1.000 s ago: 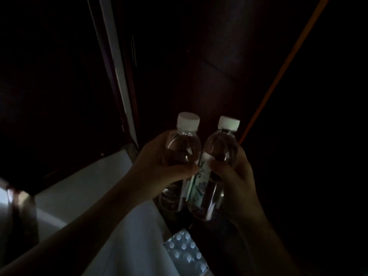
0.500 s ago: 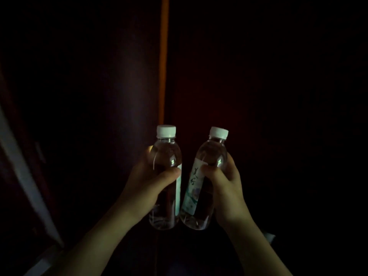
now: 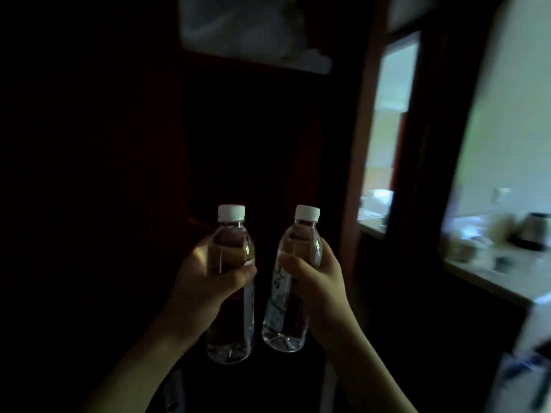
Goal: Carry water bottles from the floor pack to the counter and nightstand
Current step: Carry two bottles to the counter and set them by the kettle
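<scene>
Hands (image 3: 205,284) (around two bottles (image 3: 231,293)), blurred counter (image 3: 489,278)

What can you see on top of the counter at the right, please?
The counter carries a dark kettle-like object and several pale items, too blurred to identify. No water bottle is recognisable there. Its near end runs out of view.

Two small clear plastic water bottles, both capped in white, both full or nearly so. Left bottle (image 3: 231,281): upright, label edge showing as a pale strip down its right side, held around the middle by the left hand (image 3: 205,281). Right bottle (image 3: 293,281): top tilted slightly to the right, white label with dark script and pale green print facing the viewer, held mid-body by the right hand (image 3: 319,289). The bottles stand side by side, close, not touching. Counter (image 3: 489,278) at the right, blurred.
</scene>
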Demonstrator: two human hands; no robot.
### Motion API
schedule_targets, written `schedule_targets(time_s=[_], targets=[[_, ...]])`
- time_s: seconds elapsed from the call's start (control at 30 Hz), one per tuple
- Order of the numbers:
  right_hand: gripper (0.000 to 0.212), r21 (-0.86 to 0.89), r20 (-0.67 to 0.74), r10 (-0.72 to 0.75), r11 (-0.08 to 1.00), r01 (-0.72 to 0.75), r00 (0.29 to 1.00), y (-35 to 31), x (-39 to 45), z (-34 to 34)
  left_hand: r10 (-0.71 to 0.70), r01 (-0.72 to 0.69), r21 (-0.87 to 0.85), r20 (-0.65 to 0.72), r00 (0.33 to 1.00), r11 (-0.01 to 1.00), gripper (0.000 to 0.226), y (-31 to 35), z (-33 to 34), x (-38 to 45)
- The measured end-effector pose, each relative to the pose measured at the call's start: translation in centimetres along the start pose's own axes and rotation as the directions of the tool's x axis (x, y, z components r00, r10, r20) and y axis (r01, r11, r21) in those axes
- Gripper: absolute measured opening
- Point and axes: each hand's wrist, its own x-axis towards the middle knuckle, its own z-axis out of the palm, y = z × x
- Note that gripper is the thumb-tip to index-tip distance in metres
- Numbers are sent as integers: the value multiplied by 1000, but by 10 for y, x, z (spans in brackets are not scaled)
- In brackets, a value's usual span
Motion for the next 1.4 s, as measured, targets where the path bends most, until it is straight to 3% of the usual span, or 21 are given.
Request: schedule_targets(time_s=[0.2,0.3,0.43,0.53,0.7,0.9,1.07,1.23,1.4], targets=[[36,-122,-249,-134,987,106,959,-90,-36,-176,13,38,-205,239,971,978,57,1,185,16],[30,-236,-309,-250,955,180,918,-144,-71,-260,16,96,-315,335,942,944,43,6,283,10],[48,-346,-466,-291,929,131,836,-204,-129,-360,50,169,-426,457,888,889,64,22,409,-8],[64,-400,-548,-304,914,75,779,-243,-170,-414,102,233,-496,558,823,837,60,32,488,-21],[62,-470,-650,-356,883,13,672,-293,-214,-481,152,274,-505,650,744,818,68,46,593,-36],[58,-497,-741,-401,867,-38,539,-308,-228,-556,153,324,-490,709,688,809,66,40,686,-38],[53,-521,-749,-418,851,-69,514,-294,-203,-628,162,325,-479,727,667,815,56,10,751,-15],[71,-534,-757,-417,839,-108,503,-280,-143,-708,151,332,-492,711,687,805,56,-31,823,43],[60,-544,-757,-418,828,-132,502,-277,-83,-790,166,360,-517,719,675,777,51,-59,900,112]])
